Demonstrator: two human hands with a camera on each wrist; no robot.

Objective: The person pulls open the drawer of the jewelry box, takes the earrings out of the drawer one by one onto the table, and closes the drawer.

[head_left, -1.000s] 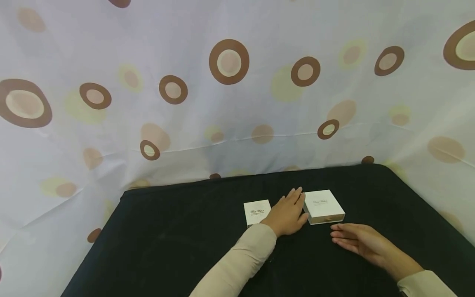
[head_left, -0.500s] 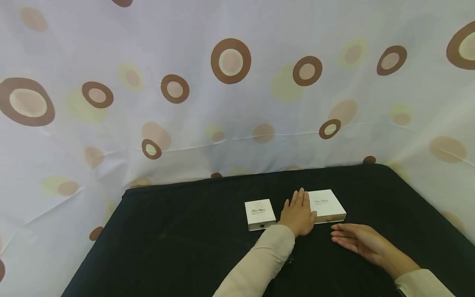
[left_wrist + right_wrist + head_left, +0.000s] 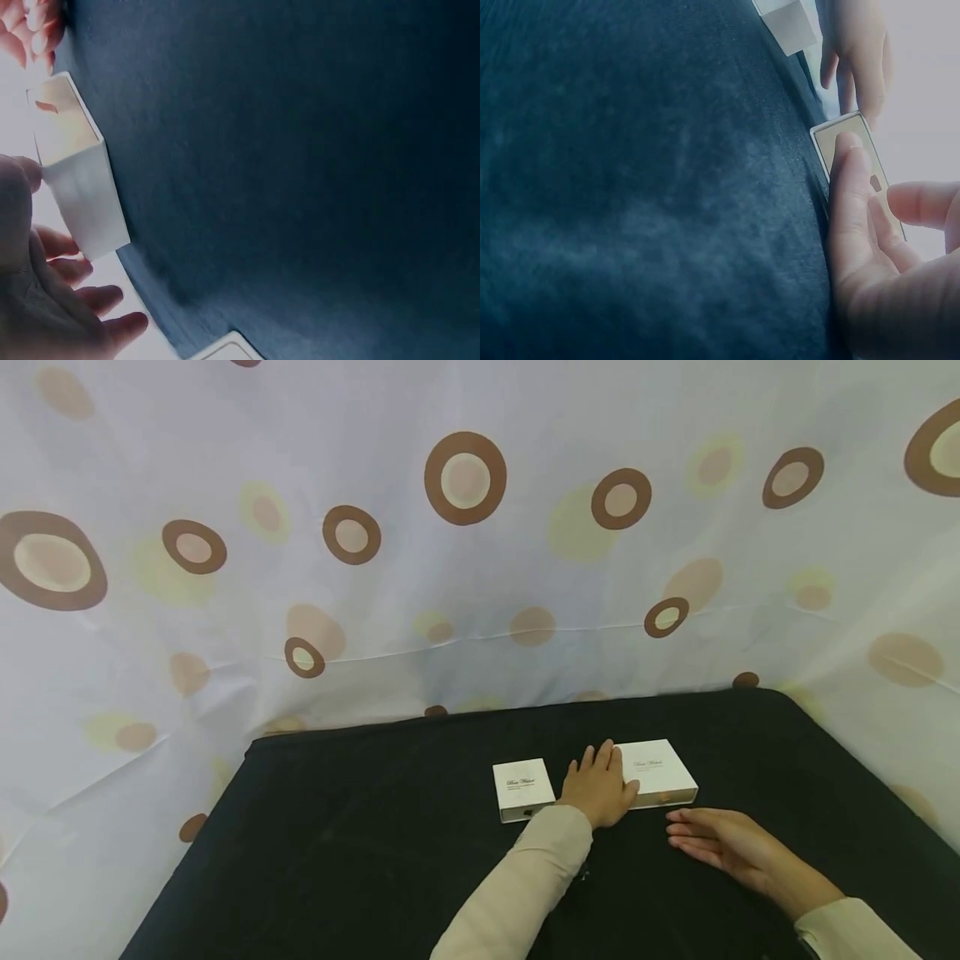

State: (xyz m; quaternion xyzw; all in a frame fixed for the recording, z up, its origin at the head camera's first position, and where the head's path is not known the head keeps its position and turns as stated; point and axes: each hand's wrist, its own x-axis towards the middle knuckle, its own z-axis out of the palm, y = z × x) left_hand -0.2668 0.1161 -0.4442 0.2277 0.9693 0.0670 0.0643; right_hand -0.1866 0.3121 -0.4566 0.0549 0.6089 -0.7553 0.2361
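Note:
A white box (image 3: 656, 768) with printed lettering and a tan front with a small tab lies on the black cloth. My left hand (image 3: 600, 789) is at its left side, fingers straight and slightly spread, overlapping its left edge. In the left wrist view, those fingers (image 3: 101, 298) lie beside the box's white side (image 3: 86, 202); firm contact is hard to tell. My right hand (image 3: 727, 843) is by the box's front right corner, palm turned inward, fingers extended, holding nothing. In the right wrist view, the tan front (image 3: 874, 161) lies just beyond its fingers.
A smaller white box (image 3: 522, 781) with similar lettering sits left of my left hand, close to the left wrist. The black-covered table (image 3: 360, 843) reaches back to a patterned white curtain (image 3: 465, 568), which also hangs along both sides.
My left hand has shifted right from between the boxes to the larger box's left edge, uncovering the smaller box's front. The right hand and both boxes stay about where they were.

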